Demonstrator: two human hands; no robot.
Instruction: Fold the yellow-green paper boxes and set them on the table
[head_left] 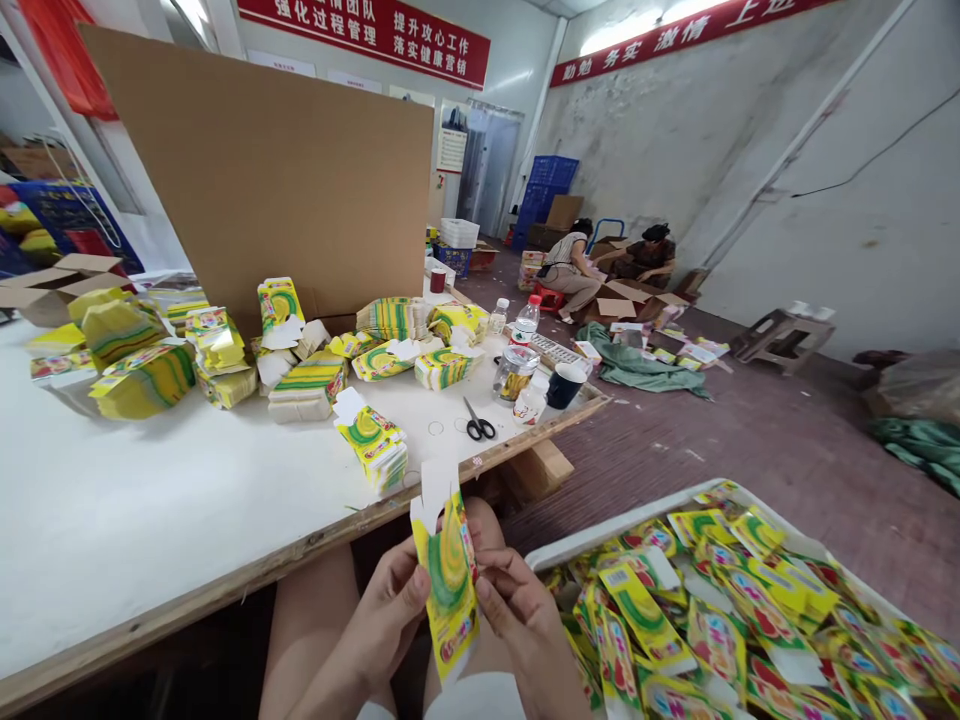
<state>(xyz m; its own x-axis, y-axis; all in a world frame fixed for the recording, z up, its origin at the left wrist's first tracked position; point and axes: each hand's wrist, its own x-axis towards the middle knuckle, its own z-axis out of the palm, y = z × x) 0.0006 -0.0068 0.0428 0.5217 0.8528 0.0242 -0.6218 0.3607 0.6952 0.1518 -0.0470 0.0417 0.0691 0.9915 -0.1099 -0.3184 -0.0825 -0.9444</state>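
Between my two hands, above my lap, is a yellow and green printed carton [448,575] with its white end flaps sticking up. My left hand [397,590] grips its left side, the thumb lying on the front panel. On the other side, my right hand [517,605] pinches the right edge between thumb and fingers. Just beyond, at the table's edge, stands a small stack of flat cartons [371,440]. Black-handled scissors [480,428] lie on the table to the right of that stack.
To my right, a white-rimmed bin [600,530] is heaped with cartons. The white table [187,500] carries several carton bundles [150,375], a clear jar [516,372] and a dark mug [565,385]. A large cardboard sheet [300,190] stands behind them. Two people [574,265] sit among boxes farther off.
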